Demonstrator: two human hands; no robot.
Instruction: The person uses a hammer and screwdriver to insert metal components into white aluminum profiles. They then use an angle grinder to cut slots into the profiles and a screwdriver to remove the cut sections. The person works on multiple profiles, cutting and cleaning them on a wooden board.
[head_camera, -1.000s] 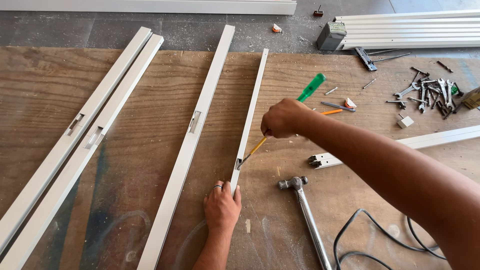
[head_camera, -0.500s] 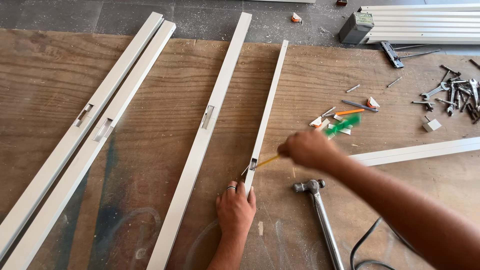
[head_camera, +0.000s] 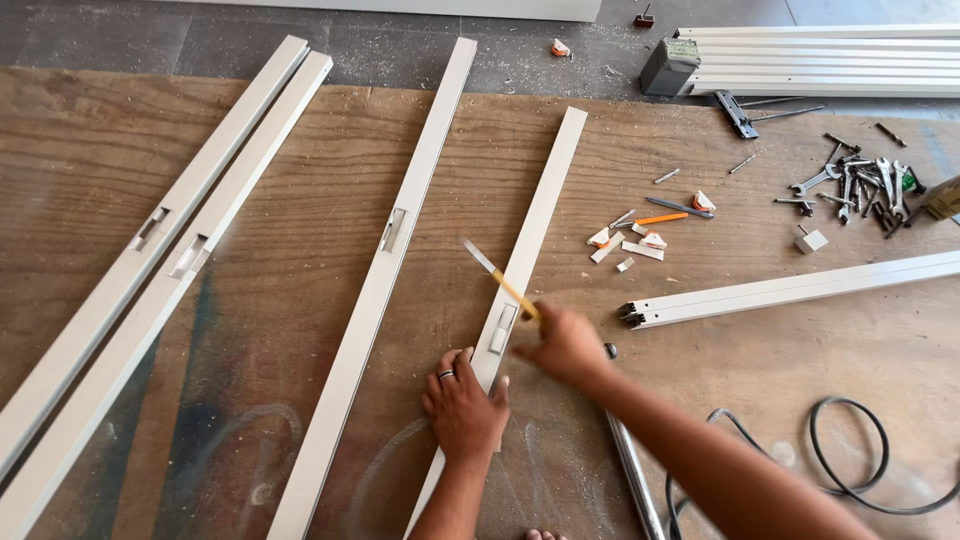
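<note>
My left hand (head_camera: 463, 403), a ring on one finger, presses flat on a short white aluminium profile (head_camera: 535, 220) that lies on the wooden board. Just above it the profile has a rectangular slot (head_camera: 502, 328). My right hand (head_camera: 566, 344) is closed on a yellow-handled screwdriver (head_camera: 495, 275), which points up and to the left over the profile, blurred by motion. Right of my right hand a hammer's metal handle (head_camera: 630, 470) shows on the board, its head hidden by my arm.
Three longer white profiles (head_camera: 385, 270) (head_camera: 215, 215) (head_camera: 150, 225) lie to the left, and another (head_camera: 800, 288) to the right. Small white and orange clips (head_camera: 640, 235), several spanners and screws (head_camera: 860, 185), a black cable (head_camera: 850, 460) and a stack of profiles (head_camera: 830, 70) lie around.
My right hand has swung down towards the slot, and the screwdriver has turned from pointing down-left to pointing up-left. My left hand stays pressed on the profile. The view has shifted.
</note>
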